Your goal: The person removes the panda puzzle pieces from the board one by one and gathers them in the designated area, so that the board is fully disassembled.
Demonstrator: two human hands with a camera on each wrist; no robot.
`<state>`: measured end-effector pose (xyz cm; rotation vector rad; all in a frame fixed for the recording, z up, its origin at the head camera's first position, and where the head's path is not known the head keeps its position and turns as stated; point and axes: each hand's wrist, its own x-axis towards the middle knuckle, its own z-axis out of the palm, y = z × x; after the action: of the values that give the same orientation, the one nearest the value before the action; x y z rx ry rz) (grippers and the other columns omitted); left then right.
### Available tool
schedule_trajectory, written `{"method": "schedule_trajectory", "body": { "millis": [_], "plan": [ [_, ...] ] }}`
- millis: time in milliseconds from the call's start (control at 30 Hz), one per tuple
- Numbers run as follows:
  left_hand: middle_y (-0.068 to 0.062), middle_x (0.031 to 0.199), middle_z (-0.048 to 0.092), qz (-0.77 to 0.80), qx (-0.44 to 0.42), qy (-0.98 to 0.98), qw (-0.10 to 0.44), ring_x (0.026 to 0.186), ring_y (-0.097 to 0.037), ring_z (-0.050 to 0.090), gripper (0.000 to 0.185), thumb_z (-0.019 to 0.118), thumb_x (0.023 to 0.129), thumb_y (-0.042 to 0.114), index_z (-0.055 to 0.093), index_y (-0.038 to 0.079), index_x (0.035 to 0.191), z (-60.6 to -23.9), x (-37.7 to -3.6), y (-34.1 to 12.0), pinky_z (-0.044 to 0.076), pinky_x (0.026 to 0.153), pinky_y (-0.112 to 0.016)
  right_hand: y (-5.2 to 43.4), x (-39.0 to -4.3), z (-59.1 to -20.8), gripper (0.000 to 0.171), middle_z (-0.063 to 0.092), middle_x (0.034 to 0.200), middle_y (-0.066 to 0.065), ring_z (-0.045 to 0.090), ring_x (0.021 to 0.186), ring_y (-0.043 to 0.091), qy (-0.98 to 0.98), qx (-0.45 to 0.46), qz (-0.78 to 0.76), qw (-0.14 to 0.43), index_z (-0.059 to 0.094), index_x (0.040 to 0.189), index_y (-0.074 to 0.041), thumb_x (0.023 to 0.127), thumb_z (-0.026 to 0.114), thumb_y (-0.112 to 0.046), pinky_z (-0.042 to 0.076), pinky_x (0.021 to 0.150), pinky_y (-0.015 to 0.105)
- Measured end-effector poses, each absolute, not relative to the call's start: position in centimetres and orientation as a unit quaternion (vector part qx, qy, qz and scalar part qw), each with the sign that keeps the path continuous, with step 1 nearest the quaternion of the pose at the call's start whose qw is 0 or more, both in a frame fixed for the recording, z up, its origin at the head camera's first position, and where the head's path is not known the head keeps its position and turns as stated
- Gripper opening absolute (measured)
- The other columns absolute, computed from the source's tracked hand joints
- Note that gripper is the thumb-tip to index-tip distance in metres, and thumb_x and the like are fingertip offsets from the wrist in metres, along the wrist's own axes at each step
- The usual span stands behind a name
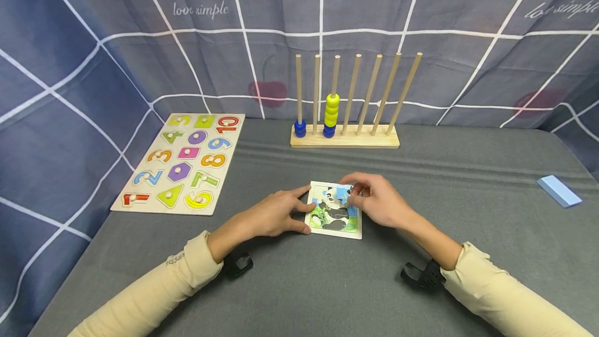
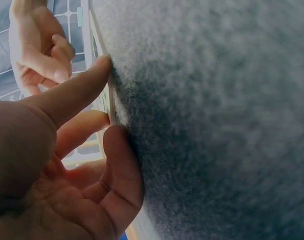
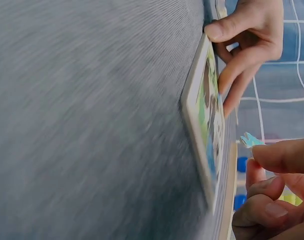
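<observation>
A small square panda jigsaw puzzle [image 1: 333, 213] in a pale wooden tray lies on the grey table in the head view. My left hand [image 1: 276, 213] rests at its left side, thumb at the near corner and a fingertip on the picture. Over the upper right part of the puzzle, my right hand [image 1: 381, 201] pinches a light-blue puzzle piece [image 3: 250, 140] between thumb and finger. In the right wrist view that piece is raised off the tray. The left wrist view shows the left fingers [image 2: 82, 95] against the tray's edge.
Behind the puzzle stands a wooden peg rack [image 1: 346, 141] with blue and yellow beads on two pegs. A number and shape board [image 1: 182, 163] lies at the left. A light-blue block [image 1: 559, 191] sits far right on the table. A patterned cloth [image 1: 365, 9] hangs behind.
</observation>
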<state>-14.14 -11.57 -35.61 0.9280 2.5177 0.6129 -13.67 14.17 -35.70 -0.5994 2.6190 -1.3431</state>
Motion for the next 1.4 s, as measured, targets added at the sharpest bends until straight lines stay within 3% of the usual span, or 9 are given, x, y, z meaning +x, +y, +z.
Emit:
{"method": "schedule_trajectory", "body": {
  "millis": [567, 1400],
  "plan": [
    [-0.021, 0.155, 0.032, 0.221, 0.343, 0.895, 0.183, 0.134, -0.040, 0.041, 0.057, 0.079, 0.085, 0.030, 0.061, 0.007, 0.134, -35.5, -14.1, -11.7, 0.037, 0.106, -0.051, 21.2, -13.5, -36.8, 0.033, 0.062, 0.078, 0.005, 0.049, 0.063, 0.012, 0.884, -0.121, -0.448, 0.061, 0.063, 0.123, 0.004, 0.089, 0.061, 0.006, 0.040, 0.060, 0.027],
    [-0.019, 0.156, 0.030, 0.232, 0.337, 0.894, 0.181, 0.136, -0.039, 0.040, 0.058, 0.079, 0.084, 0.030, 0.061, 0.009, 0.134, -35.9, -14.1, -11.7, 0.036, 0.107, -0.049, 20.8, -13.7, -36.9, 0.038, 0.055, 0.072, 0.000, 0.045, 0.062, 0.015, 0.931, -0.121, -0.341, 0.052, 0.065, 0.124, 0.006, 0.088, 0.070, -0.006, 0.034, 0.057, 0.030]
  ]
}}
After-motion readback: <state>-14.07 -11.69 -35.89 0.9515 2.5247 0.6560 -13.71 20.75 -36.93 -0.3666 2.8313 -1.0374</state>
